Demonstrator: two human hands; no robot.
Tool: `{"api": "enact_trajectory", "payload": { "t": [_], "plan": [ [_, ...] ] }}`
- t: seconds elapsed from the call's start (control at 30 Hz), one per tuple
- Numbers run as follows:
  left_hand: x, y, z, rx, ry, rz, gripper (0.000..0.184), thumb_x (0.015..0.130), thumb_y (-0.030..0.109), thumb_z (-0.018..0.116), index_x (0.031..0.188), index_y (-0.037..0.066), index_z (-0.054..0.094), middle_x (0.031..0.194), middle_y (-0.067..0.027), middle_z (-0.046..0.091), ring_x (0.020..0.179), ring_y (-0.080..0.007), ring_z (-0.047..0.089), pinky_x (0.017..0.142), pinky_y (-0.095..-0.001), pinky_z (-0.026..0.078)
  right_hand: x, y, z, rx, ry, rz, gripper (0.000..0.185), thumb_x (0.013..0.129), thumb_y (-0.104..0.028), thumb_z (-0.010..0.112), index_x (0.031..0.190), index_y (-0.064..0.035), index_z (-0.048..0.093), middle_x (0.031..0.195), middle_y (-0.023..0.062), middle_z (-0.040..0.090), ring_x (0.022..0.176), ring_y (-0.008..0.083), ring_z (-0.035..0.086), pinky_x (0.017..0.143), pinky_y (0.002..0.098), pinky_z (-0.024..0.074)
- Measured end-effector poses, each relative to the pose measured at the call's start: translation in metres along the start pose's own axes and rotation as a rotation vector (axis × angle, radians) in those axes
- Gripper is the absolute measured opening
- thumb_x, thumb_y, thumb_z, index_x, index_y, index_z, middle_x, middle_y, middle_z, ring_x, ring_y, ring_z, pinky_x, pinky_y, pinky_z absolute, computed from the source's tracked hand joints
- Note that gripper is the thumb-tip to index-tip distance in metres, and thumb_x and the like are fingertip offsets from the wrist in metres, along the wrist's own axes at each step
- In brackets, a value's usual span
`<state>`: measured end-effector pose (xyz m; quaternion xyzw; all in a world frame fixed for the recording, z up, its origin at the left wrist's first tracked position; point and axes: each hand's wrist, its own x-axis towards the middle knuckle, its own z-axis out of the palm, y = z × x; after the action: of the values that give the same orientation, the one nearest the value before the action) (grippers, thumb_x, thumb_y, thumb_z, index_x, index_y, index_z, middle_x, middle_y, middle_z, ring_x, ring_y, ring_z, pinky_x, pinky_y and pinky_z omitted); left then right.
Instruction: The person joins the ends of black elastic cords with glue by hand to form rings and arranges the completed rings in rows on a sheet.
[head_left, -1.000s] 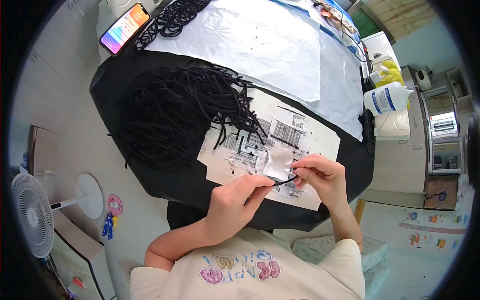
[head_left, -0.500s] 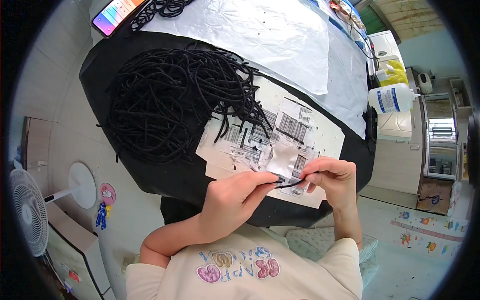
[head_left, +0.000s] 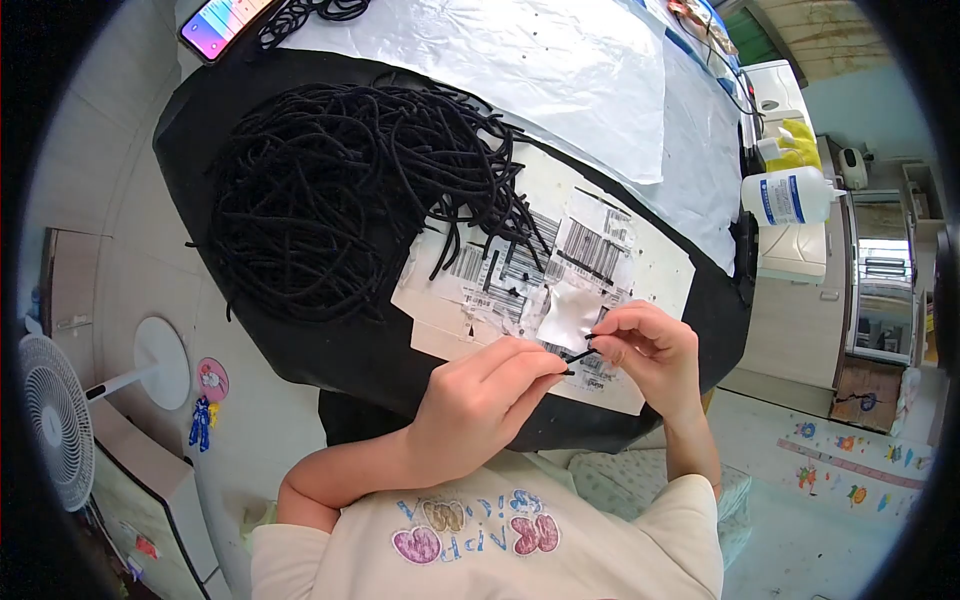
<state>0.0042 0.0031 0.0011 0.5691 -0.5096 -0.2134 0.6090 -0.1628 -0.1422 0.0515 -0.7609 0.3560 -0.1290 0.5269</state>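
Note:
Between my two hands is a short black cord [head_left: 581, 355]. The fingers of my left hand [head_left: 490, 390] are pinched on it, and a dark end shows at the fingertips. My right hand [head_left: 650, 355] pinches the cord's other side, close to my left fingertips. Beneath them lies a cardboard sheet [head_left: 655, 270] with barcode labels, black cord bits and a white patch [head_left: 570, 316]. A big heap of black cords [head_left: 320, 200] lies to the left, its ends reaching over the cardboard.
A lit phone [head_left: 222, 25] and looped black cords [head_left: 310, 18] are at the upper left. White sheeting [head_left: 520, 80] covers the far side of the black table cover [head_left: 320, 365]. A white bottle [head_left: 790, 196] stands right; a fan [head_left: 60, 425] is at the far left.
My hands have come closer together, and the cord between them shows shorter than half a second ago. The view has shifted, with the phone and heap now higher in it.

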Motion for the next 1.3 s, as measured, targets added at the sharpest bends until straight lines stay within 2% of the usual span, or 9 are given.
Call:
{"api": "enact_trajectory", "payload": {
  "t": [0.1,0.2,0.3,0.37,0.4,0.87,1.07,1.17,1.3],
  "plan": [
    [0.0,-0.001,0.001,0.007,0.004,0.013,0.02,0.077,-0.004,0.077,0.095,0.003,0.069,0.086,-0.0102,0.069,0.067,-0.0201,0.067,0.058,-0.0283,0.054,0.002,0.003,0.003,-0.212,0.017,-0.133,0.012,0.083,0.005,0.073,0.093,0.0019,0.068,0.09,0.0062,0.066,0.071,0.0101,0.063,0.062,0.0225,0.0511],
    [-0.001,-0.001,-0.002,0.013,-0.043,-0.013,0.014,0.084,0.002,0.072,0.097,0.004,0.067,0.09,-0.0095,0.068,0.075,-0.0259,0.069,0.064,-0.0326,0.057,0.001,-0.006,0.006,-0.38,0.026,-0.21,0.013,0.082,0.004,0.074,0.093,0.0013,0.067,0.088,0.0069,0.065,0.07,0.0126,0.063,0.06,0.0243,0.0512],
    [-0.001,0.0,-0.002,0.007,-0.051,-0.032,0.015,0.084,0.002,0.072,0.097,0.004,0.066,0.09,-0.0097,0.067,0.075,-0.0263,0.068,0.064,-0.0329,0.056,0.0,-0.009,0.011,-0.515,0.042,-0.305,0.015,0.08,0.004,0.074,0.092,0.0001,0.065,0.087,0.0078,0.065,0.069,0.0165,0.064,0.059,0.0268,0.0521],
    [0.0,0.0,-0.001,-0.011,-0.029,-0.027,0.017,0.08,-0.002,0.074,0.095,0.003,0.067,0.086,-0.0102,0.067,0.068,-0.0216,0.066,0.059,-0.0293,0.054,0.0,-0.006,0.012,-0.597,0.066,-0.384,0.016,0.079,0.003,0.075,0.091,-0.0009,0.065,0.087,0.0084,0.065,0.068,0.0192,0.065,0.058,0.0285,0.0527],
    [0.0,0.0,0.0,-0.019,-0.019,-0.023,0.019,0.079,-0.004,0.076,0.094,0.002,0.068,0.085,-0.0105,0.067,0.064,-0.0193,0.065,0.056,-0.0275,0.053,0.0,-0.006,0.012,-0.611,0.061,-0.388,0.017,0.078,0.003,0.075,0.091,-0.0012,0.065,0.087,0.0087,0.065,0.068,0.02,0.065,0.058,0.0291,0.053],
    [-0.001,-0.003,-0.002,-0.031,-0.03,-0.004,0.019,0.078,-0.006,0.075,0.093,0.001,0.067,0.083,-0.01,0.067,0.066,-0.0192,0.066,0.058,-0.0279,0.054,0.001,-0.006,0.014,-0.703,0.038,-0.413,0.02,0.076,0.002,0.076,0.091,-0.0019,0.065,0.089,0.01,0.066,0.072,0.0243,0.066,0.059,0.032,0.0541],
    [0.001,-0.001,-0.005,-0.151,-0.048,-0.091,0.02,0.078,-0.007,0.075,0.094,0.001,0.067,0.085,-0.0089,0.068,0.068,-0.0151,0.067,0.061,-0.0249,0.055,-0.005,-0.017,0.012,-0.465,0.03,-0.226,0.017,0.081,0.006,0.074,0.095,0.0009,0.066,0.091,0.0087,0.067,0.077,0.0168,0.066,0.064,0.0297,0.0538],
    [0.002,-0.001,-0.01,-0.26,-0.073,-0.159,0.018,0.081,-0.007,0.074,0.097,0.0,0.068,0.088,-0.0086,0.069,0.073,-0.013,0.069,0.066,-0.024,0.057,-0.007,-0.015,0.01,-0.25,0.003,-0.221,0.014,0.083,0.007,0.072,0.095,0.0035,0.067,0.095,0.0096,0.068,0.085,0.0152,0.066,0.074,0.0287,0.0546],
    [0.003,0.0,-0.016,-0.425,-0.084,-0.273,0.015,0.086,-0.006,0.071,0.1,-0.003,0.068,0.094,-0.0082,0.07,0.083,-0.0115,0.07,0.075,-0.0231,0.058,-0.01,-0.017,0.024,0.214,-0.048,-0.109,0.01,0.089,0.008,0.065,0.099,0.0073,0.064,0.107,0.0158,0.07,0.1,0.0179,0.067,0.086,0.0307,0.0551]
  ]
}}
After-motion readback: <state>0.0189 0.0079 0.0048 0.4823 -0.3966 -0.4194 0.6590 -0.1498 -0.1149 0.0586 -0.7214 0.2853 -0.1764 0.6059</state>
